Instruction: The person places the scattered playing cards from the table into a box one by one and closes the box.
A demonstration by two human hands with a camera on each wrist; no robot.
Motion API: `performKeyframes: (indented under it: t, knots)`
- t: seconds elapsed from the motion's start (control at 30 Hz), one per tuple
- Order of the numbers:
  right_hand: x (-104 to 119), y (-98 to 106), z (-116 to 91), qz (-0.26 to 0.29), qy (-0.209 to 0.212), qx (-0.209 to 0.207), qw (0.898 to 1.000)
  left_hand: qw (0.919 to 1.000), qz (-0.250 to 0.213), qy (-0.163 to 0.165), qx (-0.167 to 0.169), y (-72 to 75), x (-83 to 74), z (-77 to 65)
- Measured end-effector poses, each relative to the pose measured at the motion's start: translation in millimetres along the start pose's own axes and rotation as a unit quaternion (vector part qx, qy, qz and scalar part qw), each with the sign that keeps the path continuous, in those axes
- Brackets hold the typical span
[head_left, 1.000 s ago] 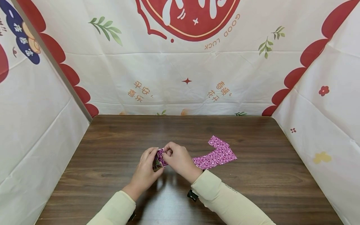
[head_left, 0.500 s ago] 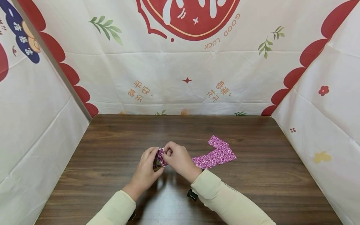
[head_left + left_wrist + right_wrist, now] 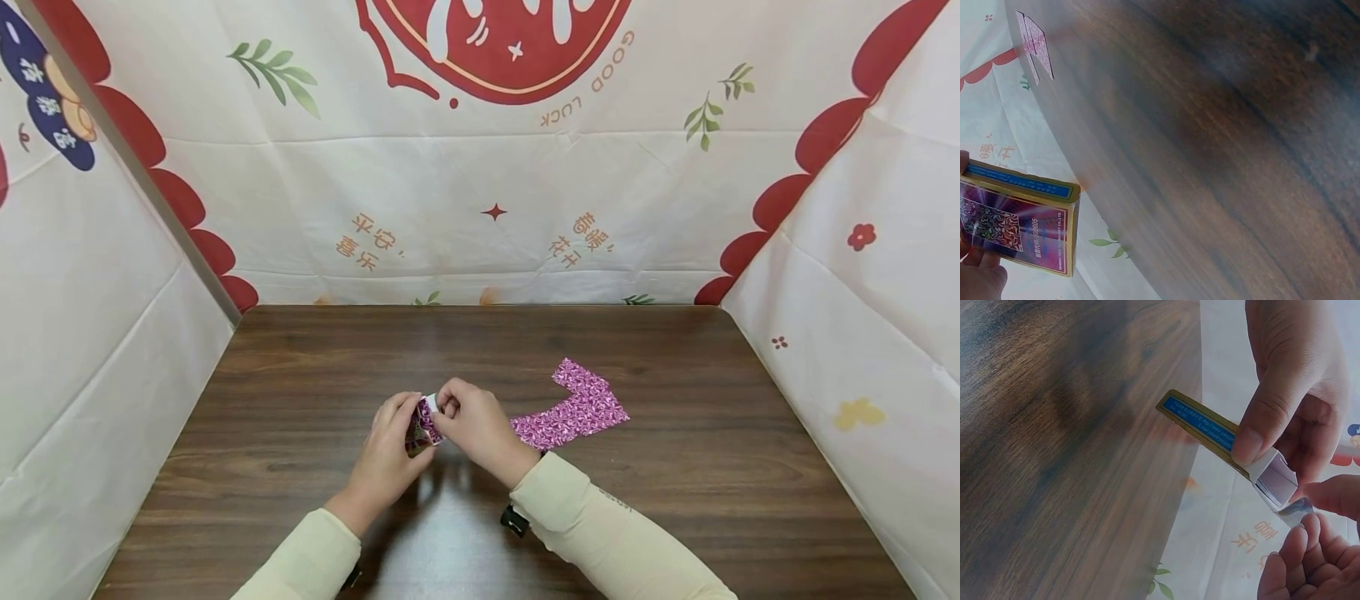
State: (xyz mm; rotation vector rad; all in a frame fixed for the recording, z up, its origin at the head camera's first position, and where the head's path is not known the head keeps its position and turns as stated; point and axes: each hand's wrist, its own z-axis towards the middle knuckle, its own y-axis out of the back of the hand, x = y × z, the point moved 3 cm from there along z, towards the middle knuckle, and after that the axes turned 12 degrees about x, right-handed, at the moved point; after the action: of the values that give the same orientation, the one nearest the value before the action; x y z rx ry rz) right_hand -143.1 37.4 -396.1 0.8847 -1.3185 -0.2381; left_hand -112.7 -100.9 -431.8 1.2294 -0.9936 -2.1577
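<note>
My left hand (image 3: 386, 454) holds a small card box (image 3: 1016, 225), gold-edged with purple faces and blue side panels. In the right wrist view its thumb lies along the box's narrow side, beside the raised white end (image 3: 1272, 478). My right hand (image 3: 483, 425) meets the left at that end, fingers curled. Thumb and forefinger pinch a thin shiny flap (image 3: 1297, 511) there. Purple-patterned card backs show at the box mouth in the head view. Right of the hands, several playing cards (image 3: 592, 408) with the same purple pattern lie overlapping face down.
The dark wood-grain table (image 3: 315, 358) extends around the hands. A white printed cloth (image 3: 465, 183) hangs behind its far edge and along both sides. The right forearm's sleeve (image 3: 600, 525) reaches across the front right of the table.
A white patch of the box's end now shows beside the right fingertips, where purple showed before. Both hands stay almost in place; the head view has shifted slightly. The spread cards lie as before.
</note>
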Motion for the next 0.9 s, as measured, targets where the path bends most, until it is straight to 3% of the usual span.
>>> performKeyframes:
  t: [0.27,0.47,0.9]
  knots:
    - [-2.9,2.5,-4.0,0.018,0.056,-0.013,0.998,0.9999,-0.003,0.011,0.000,0.3,0.5,0.5]
    - [-13.7,9.7,-8.1,-0.002,0.084,-0.030,0.996,0.9998,0.000,0.019,0.001,1.2,0.4,0.0]
    - [-56.8,31.5,-19.0,-0.021,0.018,-0.041,0.999,0.9993,0.008,0.036,0.010,4.2,1.7,-0.5]
